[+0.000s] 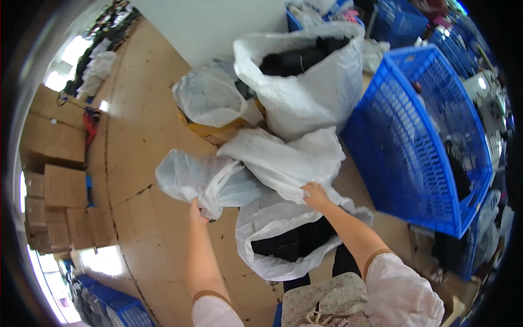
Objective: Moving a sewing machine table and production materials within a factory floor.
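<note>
My left hand (pixel 200 209) is closed on the edge of a translucent plastic bag (pixel 182 173), which lies bunched on the floor. My right hand (pixel 316 195) grips the fabric of a white woven sack (pixel 283 158) that lies slumped beside it. Right in front of me an open white sack (pixel 250 220) holds dark cloth (pixel 294 242); my right forearm passes over its rim. Behind them stands a large white sack (pixel 321 103), open at the top, with black material (pixel 299 59) inside. To its left is a yellow sack (pixel 218 132) with a clear plastic liner (pixel 210 95).
A big blue plastic crate (pixel 403 152) stands close on the right. Cardboard boxes (pixel 65 185) are stacked at the far left, with a blue crate (pixel 117 302) below them. A white pillar or wall (pixel 190 24) rises behind the sacks. More blue crates (pixel 400 22) crowd the back right.
</note>
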